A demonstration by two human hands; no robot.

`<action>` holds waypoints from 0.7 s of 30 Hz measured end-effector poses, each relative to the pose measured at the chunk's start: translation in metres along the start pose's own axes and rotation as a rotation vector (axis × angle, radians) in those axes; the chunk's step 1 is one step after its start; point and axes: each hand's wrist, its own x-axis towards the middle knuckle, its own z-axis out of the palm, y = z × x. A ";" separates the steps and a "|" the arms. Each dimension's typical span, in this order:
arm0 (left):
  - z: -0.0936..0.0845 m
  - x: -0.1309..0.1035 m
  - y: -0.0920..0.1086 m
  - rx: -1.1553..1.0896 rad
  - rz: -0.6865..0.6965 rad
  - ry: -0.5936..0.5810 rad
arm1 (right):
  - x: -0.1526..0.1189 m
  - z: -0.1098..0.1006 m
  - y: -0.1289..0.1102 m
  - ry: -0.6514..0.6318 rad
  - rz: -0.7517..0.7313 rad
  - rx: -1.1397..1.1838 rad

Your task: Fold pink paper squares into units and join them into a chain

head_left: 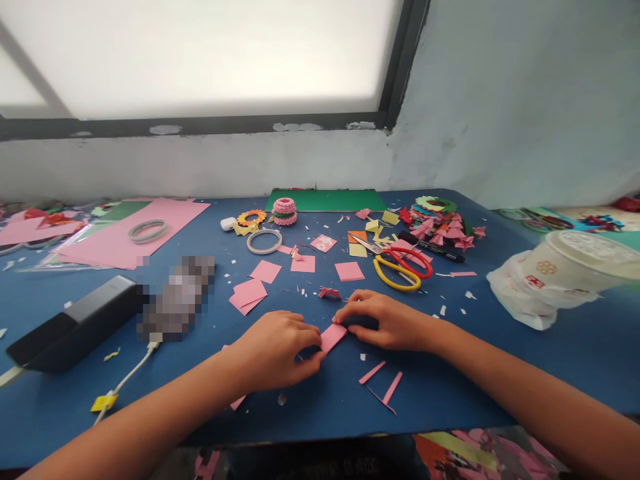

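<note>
A small folded pink paper [333, 338] lies at the front middle of the blue table, between my hands. My left hand [283, 350] has its fingers closed on the paper's left edge. The fingertips of my right hand [377, 321] pinch its upper right corner. Just beyond is a crumpled pink piece [330, 293]. Pink squares [266, 271] lie farther back, one more [349, 271] being right of the middle. Red-handled and yellow-handled scissors [400, 267] rest behind my right hand. Thin pink strips [393, 388] lie nearer the front edge.
A tape roll [265, 242] and a ring stack [285, 211] stand at the back. Folded paper pieces [440, 223] are heaped back right, beside a black marker [433, 247]. A cup in a bag [550, 273] stands right; a black box [75, 323] and cable [133, 377] lie left.
</note>
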 end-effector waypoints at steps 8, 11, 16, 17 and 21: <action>0.009 0.009 -0.001 -0.096 -0.120 0.046 | 0.005 0.004 0.004 -0.013 -0.056 0.097; 0.006 0.008 0.001 -0.158 -0.161 0.061 | 0.007 0.004 0.005 -0.016 -0.074 0.117; 0.003 0.008 0.002 -0.236 -0.240 0.067 | 0.009 0.002 0.005 -0.018 -0.073 0.175; 0.002 0.008 0.001 -0.259 -0.252 0.059 | 0.009 0.002 0.004 -0.015 -0.071 0.174; 0.000 0.011 -0.001 -0.376 -0.288 0.031 | 0.009 0.004 0.002 0.016 -0.050 0.130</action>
